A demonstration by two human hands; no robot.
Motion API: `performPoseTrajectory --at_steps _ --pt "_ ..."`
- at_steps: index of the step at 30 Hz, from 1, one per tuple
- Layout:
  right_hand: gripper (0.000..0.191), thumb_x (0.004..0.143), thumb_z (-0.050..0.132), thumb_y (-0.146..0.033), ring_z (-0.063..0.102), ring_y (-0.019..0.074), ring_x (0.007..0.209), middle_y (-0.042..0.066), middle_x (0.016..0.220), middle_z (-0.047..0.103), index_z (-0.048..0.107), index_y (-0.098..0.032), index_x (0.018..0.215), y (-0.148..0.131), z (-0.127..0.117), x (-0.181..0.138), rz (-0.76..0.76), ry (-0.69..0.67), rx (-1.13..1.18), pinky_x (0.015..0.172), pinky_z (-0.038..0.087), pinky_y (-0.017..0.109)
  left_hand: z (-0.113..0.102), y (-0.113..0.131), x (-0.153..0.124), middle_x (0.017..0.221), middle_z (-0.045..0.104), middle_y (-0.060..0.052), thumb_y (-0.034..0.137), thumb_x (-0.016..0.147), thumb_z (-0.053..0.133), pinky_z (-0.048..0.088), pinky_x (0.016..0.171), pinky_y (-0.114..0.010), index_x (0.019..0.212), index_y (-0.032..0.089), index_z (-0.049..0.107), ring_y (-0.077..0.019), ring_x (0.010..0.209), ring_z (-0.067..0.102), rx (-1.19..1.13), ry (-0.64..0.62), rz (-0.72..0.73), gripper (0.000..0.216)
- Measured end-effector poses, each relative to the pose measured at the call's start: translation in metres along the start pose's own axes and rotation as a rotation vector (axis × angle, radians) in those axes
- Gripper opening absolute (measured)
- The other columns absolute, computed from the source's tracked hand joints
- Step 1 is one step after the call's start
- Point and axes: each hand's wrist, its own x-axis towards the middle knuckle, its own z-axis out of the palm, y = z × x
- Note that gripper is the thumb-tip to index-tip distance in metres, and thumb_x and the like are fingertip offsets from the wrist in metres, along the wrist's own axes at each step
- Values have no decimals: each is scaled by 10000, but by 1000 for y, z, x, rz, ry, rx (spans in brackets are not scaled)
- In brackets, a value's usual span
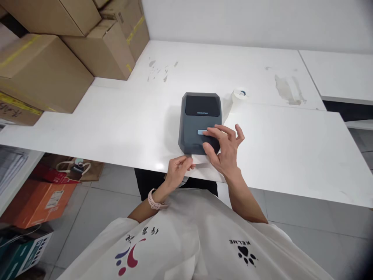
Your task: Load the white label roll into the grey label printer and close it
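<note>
Left hand pinches label; right hand, fingers spread, presses printer beside paper roll.

The right hand covers the front corner of the gray printer. The printer's small name is too tiny to read. The boxes at the tabletop's far left corner are cut off by the picture's edge.

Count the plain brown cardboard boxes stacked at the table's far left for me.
5 at least: one large at the left edge, one under it, one top-left, one middle, one behind. More may be hidden.
</note>
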Motion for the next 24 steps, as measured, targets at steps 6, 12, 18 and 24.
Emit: performPoseTrajectory --at_steps 6,12,18,24 --pt "182 1031 575 -384 712 243 1145 -7 1006 784 608 -301 1190 -5 -5 1 1 -127 -65 1270 216 536 -3 6 12 677 622 -3 447 968 605 455 631 -271 687 213 662 -124 645 534 -66 413 276 370" --pt "625 1063 370 -632 346 324 1598 102 1664 444 349 -332 1612 15 -14 -15 182 -118 276 1251 376 604 -15 5 36 1174 744 -67 454 963 621 561 888 -334 1119 261 719 -192 1050 683 -51 463 275 267" --pt "745 1027 185 -772 296 317 1634 39 1749 279 160 -422 1684 37 4 26 215 -6 471 1278 385 564 -25 23 96 1537 585 -125 308 865 643 475 1162 -458 1338 243 605 -297 1445 532 -14 236 62 479" --pt "773 1008 118 -780 172 240 1675 -18 1792 153 106 -410 1687 64 7 138 211 -14 490 1352 283 466 -16 36 145 1506 589 -185 237 713 716 553 1052 -474 1519 183 457 -341 1310 628 39 90 -33 847"
